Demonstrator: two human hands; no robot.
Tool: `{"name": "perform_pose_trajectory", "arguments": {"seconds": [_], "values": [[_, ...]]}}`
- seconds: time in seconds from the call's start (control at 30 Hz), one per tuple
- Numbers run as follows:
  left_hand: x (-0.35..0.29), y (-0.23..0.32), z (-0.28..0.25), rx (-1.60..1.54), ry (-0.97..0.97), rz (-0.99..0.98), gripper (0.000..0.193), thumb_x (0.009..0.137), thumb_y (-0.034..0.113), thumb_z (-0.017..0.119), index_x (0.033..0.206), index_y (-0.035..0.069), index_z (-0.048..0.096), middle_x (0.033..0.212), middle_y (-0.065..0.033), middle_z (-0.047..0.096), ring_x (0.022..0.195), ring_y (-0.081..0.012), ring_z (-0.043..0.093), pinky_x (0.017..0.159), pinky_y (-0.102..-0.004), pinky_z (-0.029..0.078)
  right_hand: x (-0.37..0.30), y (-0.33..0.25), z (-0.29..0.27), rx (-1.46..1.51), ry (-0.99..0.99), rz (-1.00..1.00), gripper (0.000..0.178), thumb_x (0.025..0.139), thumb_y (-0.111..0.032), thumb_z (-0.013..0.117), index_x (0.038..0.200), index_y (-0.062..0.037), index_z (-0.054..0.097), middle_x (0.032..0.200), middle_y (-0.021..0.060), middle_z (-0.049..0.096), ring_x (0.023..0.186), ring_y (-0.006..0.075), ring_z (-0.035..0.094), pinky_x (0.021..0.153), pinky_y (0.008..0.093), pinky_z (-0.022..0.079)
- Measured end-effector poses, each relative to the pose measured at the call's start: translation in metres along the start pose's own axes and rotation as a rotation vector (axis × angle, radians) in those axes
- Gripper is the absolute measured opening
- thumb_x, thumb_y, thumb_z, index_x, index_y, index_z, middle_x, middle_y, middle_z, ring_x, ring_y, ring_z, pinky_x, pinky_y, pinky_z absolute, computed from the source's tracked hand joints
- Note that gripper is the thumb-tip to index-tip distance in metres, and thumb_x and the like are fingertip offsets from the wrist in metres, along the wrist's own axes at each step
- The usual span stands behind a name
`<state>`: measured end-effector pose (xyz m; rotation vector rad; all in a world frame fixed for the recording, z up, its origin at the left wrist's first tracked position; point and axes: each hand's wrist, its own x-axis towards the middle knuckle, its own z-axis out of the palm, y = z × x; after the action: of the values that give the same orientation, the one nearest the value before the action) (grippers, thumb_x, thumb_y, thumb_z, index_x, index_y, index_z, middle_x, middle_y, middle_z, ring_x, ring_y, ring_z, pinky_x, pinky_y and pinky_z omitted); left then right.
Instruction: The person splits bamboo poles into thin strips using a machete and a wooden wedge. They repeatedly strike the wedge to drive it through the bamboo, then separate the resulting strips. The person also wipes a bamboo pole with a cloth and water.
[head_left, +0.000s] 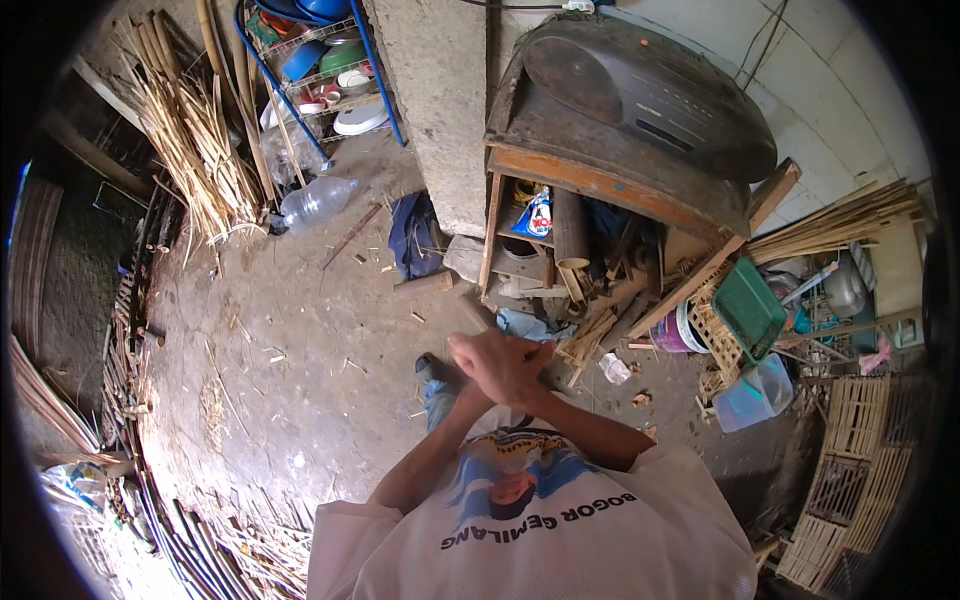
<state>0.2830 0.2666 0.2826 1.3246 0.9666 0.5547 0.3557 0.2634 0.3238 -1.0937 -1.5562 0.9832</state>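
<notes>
- 2 bare hands, crossed at abt wrist level, up in front of the shirt, over the floor, short of the stand's near edge.
- R hand lay on top, pointing far-L; its fingers looked pressed together, tho blurred.
- L hand mostly hidden under it, only a bit showing on the R side; couldn't tell if its fingers were spread or pinching.
- Couldn't tell if anything small sat btwn the palms.
- Nearest things: grey-brown piece, just past the R hand's fingertips in view, contact unclear; blue cloth, low by the stand's near-L corner, beyond the L hand.
- Denim leg w/ dark shoe showed L of the wrists, on the floor.
- Wooden stand: big dark stereo across its top, far edge by the wall; blue-white packet & brown tube inside, twd its L end.
- R of stand: green basket, purple tub, clear bin nr the floor's R edge.
- Slatted panel at the floor's near-R corner.
- Pale paper scrap on the floor, R of the hands.
- Dark-blue bag by the pillar base.
- Floor's far-L corner: upright strip bundle, lge clear bottle beside it; blue-legged rack at the far edge, w/ bowls.
</notes>
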Motion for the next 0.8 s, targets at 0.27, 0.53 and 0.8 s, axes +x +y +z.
{"name": "perform_pose_trajectory", "arguments": {"seconds": [0.27,0.53,0.8], "values": [[-0.001,0.005,-0.004,0.029,-0.010,0.013,0.025,0.093,0.037,0.064,0.095,0.012,0.061,0.082,-0.0039,0.062,0.072,-0.0147,0.055,0.072,-0.0316,0.043,0.002,-0.015,-0.002,0.029,-0.041,-0.074,0.030,0.103,-0.023,0.044,0.091,0.0006,0.058,0.074,0.0060,0.051,0.061,0.0135,0.043,0.056,0.0282,0.035],[0.004,0.006,-0.002,0.059,-0.040,0.019,0.026,0.093,0.036,0.065,0.103,0.012,0.063,0.089,-0.0053,0.065,0.077,-0.0162,0.059,0.077,-0.0322,0.046,-0.002,0.036,-0.001,-0.416,0.072,-0.252,0.022,0.096,-0.019,0.051,0.082,-0.0037,0.045,0.070,0.0053,0.044,0.060,0.0151,0.040,0.056,0.0322,0.032],[-0.003,0.004,-0.011,0.237,-0.126,0.001,0.030,0.093,0.035,0.065,0.111,0.012,0.065,0.095,-0.0066,0.069,0.082,-0.0177,0.062,0.083,-0.0327,0.048,0.006,-0.051,-0.033,0.382,-0.272,0.130,0.047,0.105,-0.039,0.038,0.078,-0.0016,0.047,0.061,0.0039,0.040,0.053,0.0177,0.036,0.053,0.0325,0.034]]}}
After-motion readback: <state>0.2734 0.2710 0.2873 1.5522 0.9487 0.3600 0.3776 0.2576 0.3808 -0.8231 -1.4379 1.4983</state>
